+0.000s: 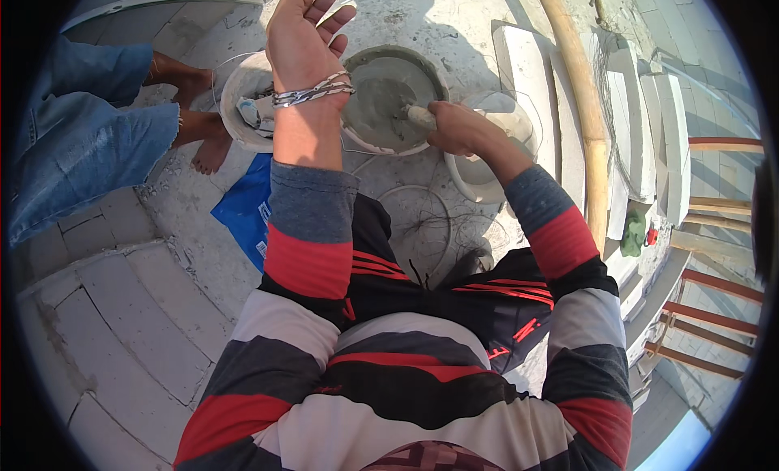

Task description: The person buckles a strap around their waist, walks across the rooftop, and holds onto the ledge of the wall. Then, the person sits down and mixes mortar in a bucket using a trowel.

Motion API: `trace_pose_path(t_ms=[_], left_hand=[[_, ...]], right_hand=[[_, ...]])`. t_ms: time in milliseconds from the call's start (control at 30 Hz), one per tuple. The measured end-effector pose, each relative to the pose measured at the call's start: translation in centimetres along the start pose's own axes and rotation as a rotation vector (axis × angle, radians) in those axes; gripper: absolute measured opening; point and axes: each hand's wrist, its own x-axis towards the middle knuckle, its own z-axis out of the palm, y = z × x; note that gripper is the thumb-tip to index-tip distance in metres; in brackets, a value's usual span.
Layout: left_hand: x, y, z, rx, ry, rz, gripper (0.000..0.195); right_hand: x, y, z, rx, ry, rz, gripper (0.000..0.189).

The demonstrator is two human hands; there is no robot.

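My right hand (459,128) grips the pale, crusted handle (420,116) of a tool, perhaps a trowel. Its working end is sunk in wet grey mortar (380,84), so the blade is hidden. The mortar lies in a round bucket (446,84) with a smeared rim. Palm up and fingers apart, my left hand (307,36) is raised above the gap between this bucket and a second one (230,109), and nothing shows in it. Inside that second bucket are a crumpled wrapper (249,112) and other odds and ends, partly covered by my forearm.
A co-worker's bare feet (210,148) stand at the left. Right of the mortar is a whitish bucket (481,194), partly behind my right arm. Pale blocks (529,75) and a bamboo pole (595,154) line the right side. A blue sheet (246,194) and tangled wire (438,221) lie on the floor.
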Motion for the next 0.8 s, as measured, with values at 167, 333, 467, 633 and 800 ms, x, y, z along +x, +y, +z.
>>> trace_pose_path(t_ms=[167, 333, 467, 633, 800], left_hand=[[-0.1, 0.1, -0.3, 0.027, 0.024, 0.043, 0.03], [0.3, -0.2, -0.4, 0.004, -0.018, 0.038, 0.032], [0.0, -0.1, -0.4, 0.004, -0.005, 0.017, 0.032], [0.1, -0.2, -0.1, 0.031, 0.015, 0.029, 0.034], [-0.2, -0.3, 0.1, 0.018, 0.009, 0.015, 0.034]], right_hand=[[0.2, -0.7, -1.4, -0.012, -0.137, 0.041, 0.03], [-0.1, -0.9, 1.0, -0.069, -0.101, -0.01, 0.032], [-0.7, -1.1, -0.4, 0.024, -0.108, 0.038, 0.032], [-0.4, -0.3, -0.8, 0.086, -0.175, 0.048, 0.03], [-0.4, -0.9, 0.0, 0.082, -0.051, -0.019, 0.027]])
